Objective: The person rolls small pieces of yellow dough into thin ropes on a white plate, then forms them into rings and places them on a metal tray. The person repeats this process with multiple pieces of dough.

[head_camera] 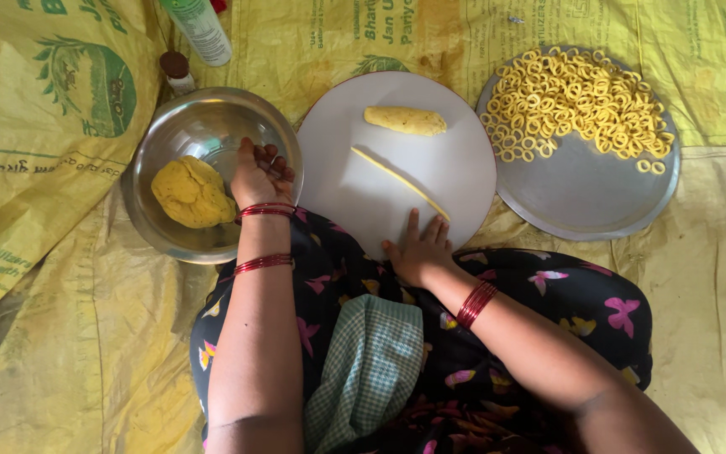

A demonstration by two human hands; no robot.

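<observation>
- Soft, even daylight fills the frame; exposure is bright without harshness.
- The steel bowl (212, 172) at centre left shows pale glare along its inner wall.
- The white board (346, 193) at centre reads nearly blown out.
- Shadows are faint and short, lying close under the forearms.
- Focus is sharp at centre; the lower corners look slightly softer and darker.

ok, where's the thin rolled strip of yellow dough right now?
Head view: the thin yellow dough strip lies diagonally on the round white board, just beyond the right hand, below the short dough log.
</observation>
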